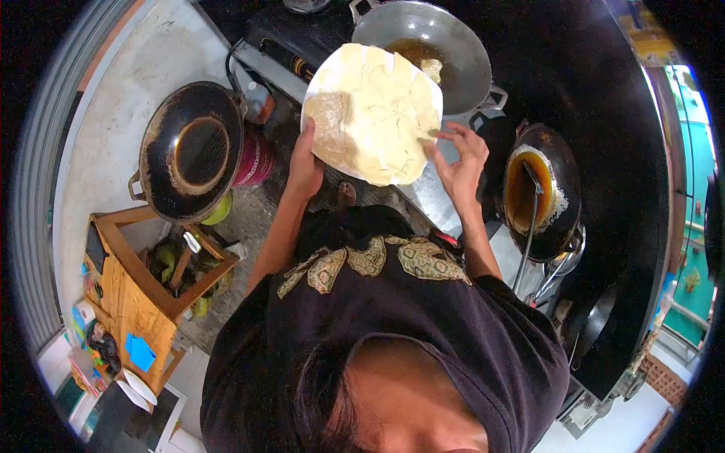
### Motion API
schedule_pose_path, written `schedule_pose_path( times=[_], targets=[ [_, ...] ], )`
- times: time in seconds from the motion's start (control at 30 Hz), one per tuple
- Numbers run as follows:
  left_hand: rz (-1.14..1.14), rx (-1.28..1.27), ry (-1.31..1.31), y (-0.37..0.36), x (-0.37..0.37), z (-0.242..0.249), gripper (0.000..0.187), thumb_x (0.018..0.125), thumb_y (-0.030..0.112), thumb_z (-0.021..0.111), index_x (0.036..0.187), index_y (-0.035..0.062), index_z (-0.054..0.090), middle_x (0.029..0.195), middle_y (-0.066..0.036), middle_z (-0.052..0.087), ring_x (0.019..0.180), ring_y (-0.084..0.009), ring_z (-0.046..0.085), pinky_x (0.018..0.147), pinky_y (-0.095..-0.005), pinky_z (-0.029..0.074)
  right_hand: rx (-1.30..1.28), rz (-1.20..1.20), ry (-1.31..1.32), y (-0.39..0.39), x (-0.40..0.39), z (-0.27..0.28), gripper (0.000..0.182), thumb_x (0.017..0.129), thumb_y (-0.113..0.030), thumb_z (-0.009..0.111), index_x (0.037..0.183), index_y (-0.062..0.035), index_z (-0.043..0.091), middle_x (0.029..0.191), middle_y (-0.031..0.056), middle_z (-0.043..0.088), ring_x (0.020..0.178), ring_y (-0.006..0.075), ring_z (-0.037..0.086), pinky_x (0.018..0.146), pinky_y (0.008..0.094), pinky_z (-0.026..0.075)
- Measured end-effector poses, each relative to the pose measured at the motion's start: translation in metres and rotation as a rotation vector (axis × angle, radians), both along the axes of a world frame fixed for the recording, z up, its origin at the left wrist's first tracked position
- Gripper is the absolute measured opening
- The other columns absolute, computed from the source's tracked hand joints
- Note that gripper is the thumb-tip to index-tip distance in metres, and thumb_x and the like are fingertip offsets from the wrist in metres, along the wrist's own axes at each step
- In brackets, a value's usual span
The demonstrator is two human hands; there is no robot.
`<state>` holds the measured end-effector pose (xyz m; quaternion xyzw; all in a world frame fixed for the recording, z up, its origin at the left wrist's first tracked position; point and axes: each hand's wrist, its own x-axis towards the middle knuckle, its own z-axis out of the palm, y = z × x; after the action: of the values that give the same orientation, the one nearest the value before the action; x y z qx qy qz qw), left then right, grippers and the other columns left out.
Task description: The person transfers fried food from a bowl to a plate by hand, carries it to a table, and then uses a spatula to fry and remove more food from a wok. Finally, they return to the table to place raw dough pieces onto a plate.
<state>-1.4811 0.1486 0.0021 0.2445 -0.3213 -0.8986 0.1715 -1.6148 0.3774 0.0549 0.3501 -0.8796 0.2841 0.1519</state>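
Observation:
My left hand (pixel 305 164) grips the left edge of a white plate (pixel 323 80), with the thumb over the rim. Thin, pale yellow dough sheets (pixel 381 113) lie overlapped across the plate, and a browner, floury piece (pixel 328 121) sits near my left thumb. At the plate's right edge, the thumb and forefinger of my right hand (pixel 464 160) are pinched at the rim of a dough sheet. Just beyond the plate, a large metal wok (pixel 468 57) holds brownish oil with one pale fried piece (pixel 431 69) in it.
On the right, a dark wok (pixel 563 158) contains brown oil and a long-handled ladle (pixel 535 208). A blackened wok (pixel 155 151) stands to the left, above a wooden stool-like frame (pixel 124 220). Red and green items are on the floor beside it.

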Motion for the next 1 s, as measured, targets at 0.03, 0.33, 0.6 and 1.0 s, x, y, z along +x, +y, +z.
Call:
schedule_pose_path(
  times=[0.03,0.33,0.6,1.0],
  targets=[
    [0.006,0.011,0.024,-0.001,-0.001,-0.003,0.051,0.097,0.038,0.043,0.132,0.0011,0.041,0.128,-0.007,0.052,0.115,-0.0175,0.051,0.098,-0.0320,0.038,0.021,0.024,0.000,-0.003,0.007,0.005,0.025,0.068,-0.029,0.078,0.085,-0.0134,0.070,0.104,0.0049,0.062,0.096,0.0253,0.053,0.089,0.0383,0.033],
    [0.094,-0.119,0.005,0.019,-0.001,0.009,0.055,0.097,0.039,0.044,0.134,-0.0013,0.037,0.130,-0.009,0.048,0.119,-0.0179,0.047,0.100,-0.0331,0.035,-0.049,-0.128,-0.017,-0.044,0.012,-0.009,0.033,0.064,-0.041,0.079,0.083,-0.0152,0.070,0.093,0.0016,0.061,0.092,0.0242,0.052,0.083,0.0397,0.032],
    [0.158,-0.159,-0.070,0.033,0.004,0.007,0.059,0.096,0.038,0.045,0.138,-0.0014,0.030,0.135,-0.013,0.042,0.122,-0.0215,0.043,0.102,-0.0343,0.033,-0.108,-0.243,-0.125,-0.068,0.008,-0.034,0.035,0.064,-0.042,0.079,0.084,-0.0146,0.068,0.090,0.0031,0.060,0.090,0.0255,0.052,0.082,0.0409,0.030],
    [0.234,-0.175,-0.137,0.028,0.006,-0.016,0.057,0.097,0.036,0.045,0.139,0.0014,0.027,0.135,-0.013,0.041,0.124,-0.0226,0.043,0.103,-0.0367,0.034,-0.146,-0.080,-0.017,-0.090,-0.010,-0.054,0.013,0.073,-0.024,0.074,0.078,-0.0119,0.071,0.082,0.0018,0.066,0.082,0.0207,0.056,0.083,0.0389,0.029]
  ],
)
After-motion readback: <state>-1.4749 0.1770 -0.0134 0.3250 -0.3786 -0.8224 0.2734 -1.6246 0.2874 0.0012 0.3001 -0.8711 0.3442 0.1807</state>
